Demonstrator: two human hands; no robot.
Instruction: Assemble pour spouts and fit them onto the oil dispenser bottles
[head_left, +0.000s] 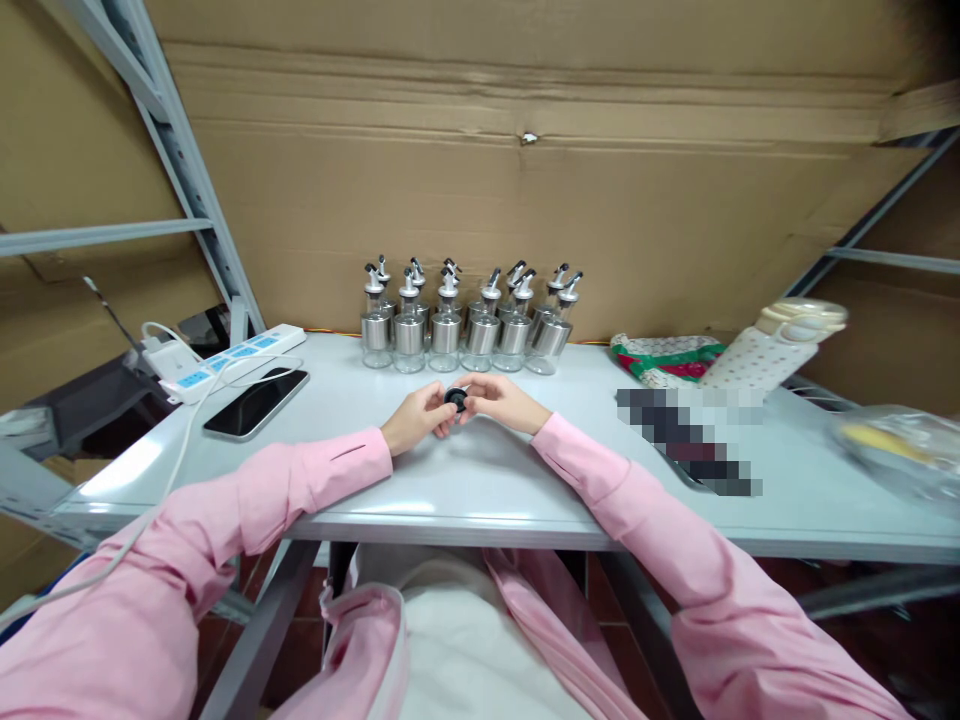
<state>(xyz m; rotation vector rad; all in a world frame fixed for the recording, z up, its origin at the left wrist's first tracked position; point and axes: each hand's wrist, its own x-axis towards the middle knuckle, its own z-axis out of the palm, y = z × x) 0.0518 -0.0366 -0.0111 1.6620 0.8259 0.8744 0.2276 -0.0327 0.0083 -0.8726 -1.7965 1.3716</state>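
Note:
My left hand (417, 414) and my right hand (498, 398) meet over the middle of the pale grey table (480, 480). Between their fingertips they pinch one small black round part (455, 400), held just above the tabletop. Both forearms, in pink sleeves, rest on the table. Directly behind my hands stand several glass-and-steel dispenser bottles (465, 325) with pour spouts, in two rows against the cardboard wall.
A black phone (256, 401) lies at the left, beside a white power strip (225, 362) with cables. To the right are a patterned cloth (664, 358), a tilted white bottle (772, 350) and a clear plastic bag (896, 450). Metal shelf posts flank the table.

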